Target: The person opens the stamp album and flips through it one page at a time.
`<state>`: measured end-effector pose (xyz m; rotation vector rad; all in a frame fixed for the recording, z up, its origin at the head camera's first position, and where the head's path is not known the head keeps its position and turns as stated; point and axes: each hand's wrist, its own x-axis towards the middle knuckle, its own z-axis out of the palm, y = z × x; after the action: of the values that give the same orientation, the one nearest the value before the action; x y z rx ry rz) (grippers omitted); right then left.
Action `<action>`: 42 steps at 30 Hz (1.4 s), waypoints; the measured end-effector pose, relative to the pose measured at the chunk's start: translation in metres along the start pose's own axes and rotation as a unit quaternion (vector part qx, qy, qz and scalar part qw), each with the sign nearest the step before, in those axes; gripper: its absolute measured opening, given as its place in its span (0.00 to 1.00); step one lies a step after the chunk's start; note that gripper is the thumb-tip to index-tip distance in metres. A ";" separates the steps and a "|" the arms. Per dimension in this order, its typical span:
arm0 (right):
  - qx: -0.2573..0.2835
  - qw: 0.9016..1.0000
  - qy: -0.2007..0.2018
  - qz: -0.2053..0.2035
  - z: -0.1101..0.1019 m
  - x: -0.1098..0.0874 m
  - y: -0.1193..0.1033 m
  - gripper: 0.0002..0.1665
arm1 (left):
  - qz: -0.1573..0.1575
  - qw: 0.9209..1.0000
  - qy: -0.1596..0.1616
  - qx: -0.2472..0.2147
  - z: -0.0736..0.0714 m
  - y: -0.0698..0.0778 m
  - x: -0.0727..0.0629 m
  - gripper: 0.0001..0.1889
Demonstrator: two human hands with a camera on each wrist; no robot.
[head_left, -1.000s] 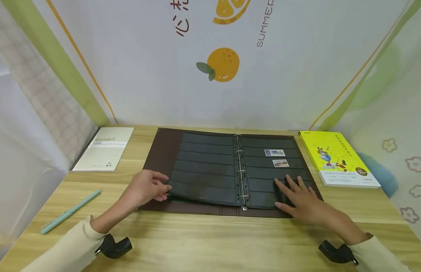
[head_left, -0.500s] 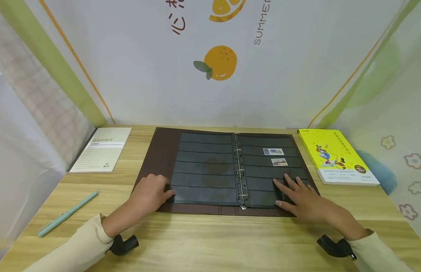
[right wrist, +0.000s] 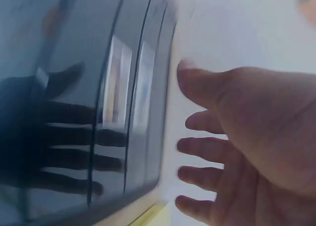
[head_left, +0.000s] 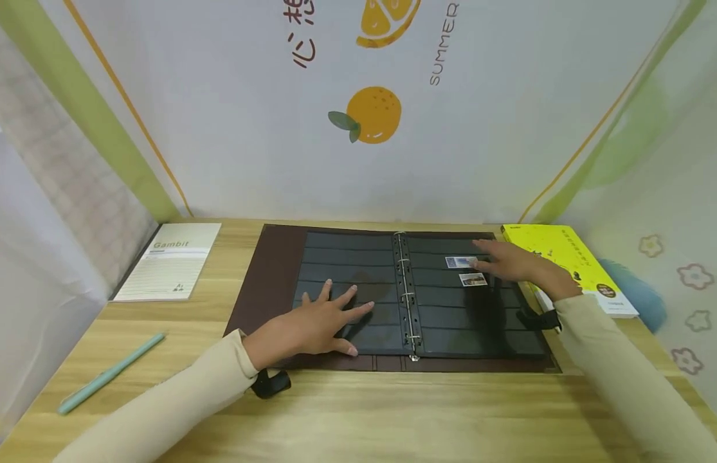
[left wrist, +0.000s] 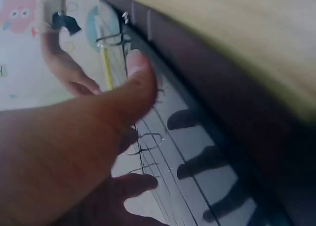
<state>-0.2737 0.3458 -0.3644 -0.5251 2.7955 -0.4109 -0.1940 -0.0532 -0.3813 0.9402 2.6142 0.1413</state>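
Five fingers [head_left: 360, 312] splayed, left hand [head_left: 314, 326]; right hand [head_left: 511, 262] hovering above binder [head_left: 270, 276]

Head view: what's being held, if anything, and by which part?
Nothing is held: the left hand is open over the left page, the right hand over the right page.

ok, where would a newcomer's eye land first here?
Probably the dark binder lying open mid-frame, two small stamps on its right page. Next, the left hand spread over its left page and the right hand near the stamps. The yellow book right of the binder also pops.
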 end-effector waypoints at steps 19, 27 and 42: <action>-0.013 0.996 0.014 0.088 -0.007 0.040 0.049 0.58 | -0.059 0.997 -0.040 -0.004 0.006 0.004 0.018 0.48; -0.020 0.994 0.018 0.104 -0.009 0.045 0.048 0.59 | -0.056 0.998 -0.031 -0.012 0.007 0.003 0.016 0.47; 0.053 0.987 0.128 0.081 -0.001 0.037 0.048 0.43 | -0.057 0.998 -0.033 -0.017 0.006 0.002 0.017 0.47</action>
<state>-0.3221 0.3752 -0.3863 -0.2327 3.0092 -0.6271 -0.2025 -0.0412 -0.3916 0.7683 2.5887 0.1237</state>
